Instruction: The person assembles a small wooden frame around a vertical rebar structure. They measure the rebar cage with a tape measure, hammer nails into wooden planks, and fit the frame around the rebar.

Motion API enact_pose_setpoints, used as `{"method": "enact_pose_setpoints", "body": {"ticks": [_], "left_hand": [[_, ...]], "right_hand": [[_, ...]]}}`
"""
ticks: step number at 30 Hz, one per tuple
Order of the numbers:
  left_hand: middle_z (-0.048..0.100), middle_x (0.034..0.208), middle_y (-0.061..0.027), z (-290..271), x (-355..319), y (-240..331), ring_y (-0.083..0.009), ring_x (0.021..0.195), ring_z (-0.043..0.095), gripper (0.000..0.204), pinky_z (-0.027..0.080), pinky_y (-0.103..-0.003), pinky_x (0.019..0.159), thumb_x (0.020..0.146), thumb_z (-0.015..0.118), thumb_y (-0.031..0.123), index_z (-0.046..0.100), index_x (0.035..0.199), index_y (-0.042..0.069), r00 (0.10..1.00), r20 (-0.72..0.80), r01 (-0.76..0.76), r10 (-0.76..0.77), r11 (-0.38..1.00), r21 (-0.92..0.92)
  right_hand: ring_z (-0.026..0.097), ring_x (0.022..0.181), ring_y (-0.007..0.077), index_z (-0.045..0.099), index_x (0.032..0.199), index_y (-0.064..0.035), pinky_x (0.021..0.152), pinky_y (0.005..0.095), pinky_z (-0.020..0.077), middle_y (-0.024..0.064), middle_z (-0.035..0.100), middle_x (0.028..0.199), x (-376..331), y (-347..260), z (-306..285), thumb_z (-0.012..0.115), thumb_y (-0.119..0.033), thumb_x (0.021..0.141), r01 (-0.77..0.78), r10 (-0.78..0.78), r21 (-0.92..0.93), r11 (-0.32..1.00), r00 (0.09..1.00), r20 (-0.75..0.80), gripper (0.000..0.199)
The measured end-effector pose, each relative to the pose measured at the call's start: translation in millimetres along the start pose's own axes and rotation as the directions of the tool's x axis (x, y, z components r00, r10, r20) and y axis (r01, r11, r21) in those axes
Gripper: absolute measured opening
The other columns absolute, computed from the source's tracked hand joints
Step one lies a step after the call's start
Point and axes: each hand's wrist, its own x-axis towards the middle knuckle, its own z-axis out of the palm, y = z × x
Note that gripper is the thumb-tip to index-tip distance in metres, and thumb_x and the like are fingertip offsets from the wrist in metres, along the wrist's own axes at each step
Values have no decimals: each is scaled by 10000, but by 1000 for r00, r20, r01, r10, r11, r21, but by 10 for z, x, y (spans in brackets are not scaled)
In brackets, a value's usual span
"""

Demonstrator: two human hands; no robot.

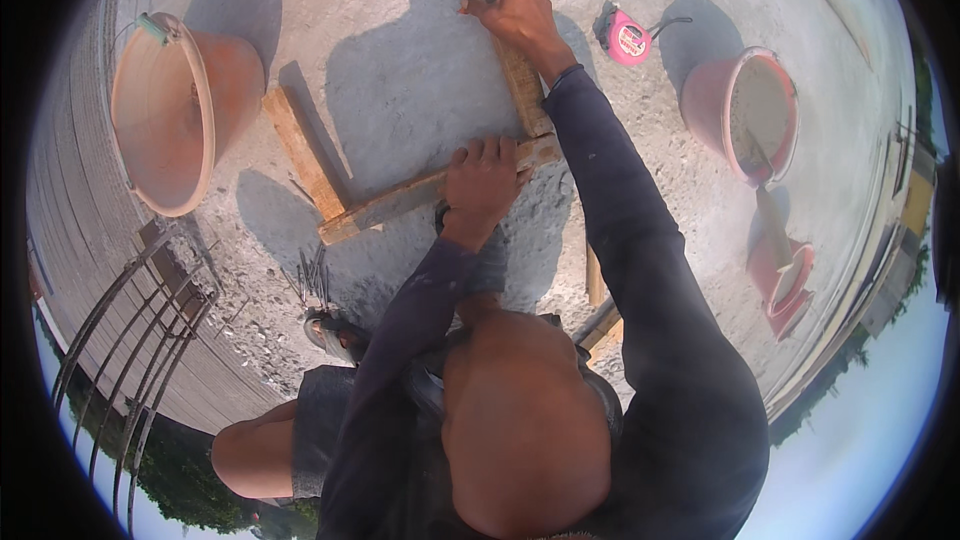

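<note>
Three wooden strips form a three-sided frame on the rough concrete. My left hand (482, 188) is closed over the near wooden strip (395, 202), close to its right-hand corner, knuckles up. Farther off, my right hand (515, 15) lies across the far end of the right wooden strip (522, 85). Its thumb is on the left edge and its fingers reach along the other side; their undersides are hidden. The left wooden strip (303, 152) runs away from the near corner, with no hand on it.
An orange bucket (235, 75) lies tipped at left. At right are a pink tape measure (627, 38), a pink bucket (705, 105) of grey mix and a smaller pink container (775, 280) with a trowel (768, 215). Nails (315, 275) lie near my foot; bent rebar (135, 340) sticks up at left.
</note>
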Motion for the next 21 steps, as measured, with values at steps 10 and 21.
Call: {"method": "enact_pose_setpoints", "body": {"ticks": [10, 21], "left_hand": [[671, 914, -17, 66, 46, 6, -235, 898, 660, 453, 508, -407, 749, 719, 865, 430, 679, 998, 125, 997, 13, 71, -70, 995, -75], [715, 971, -21, 72, 90, 45, -264, 876, 682, 437, 543, -415, 754, 703, 861, 461, 715, 987, 164, 988, 93, 131, -124, 988, -77]], "right_hand": [[444, 1421, 426, 368, 1555, 28, 1181, 464, 387, 285, 482, 1512, 457, 268, 170, 810, -132, 746, 184, -210, 265, 946, 975, 70, 936], [389, 1461, 404, 271, 1614, -25, 1221, 453, 317, 260, 429, 1560, 311, 440, 620, 679, -96, 870, 304, -319, 162, 939, 945, 72, 851]]}}
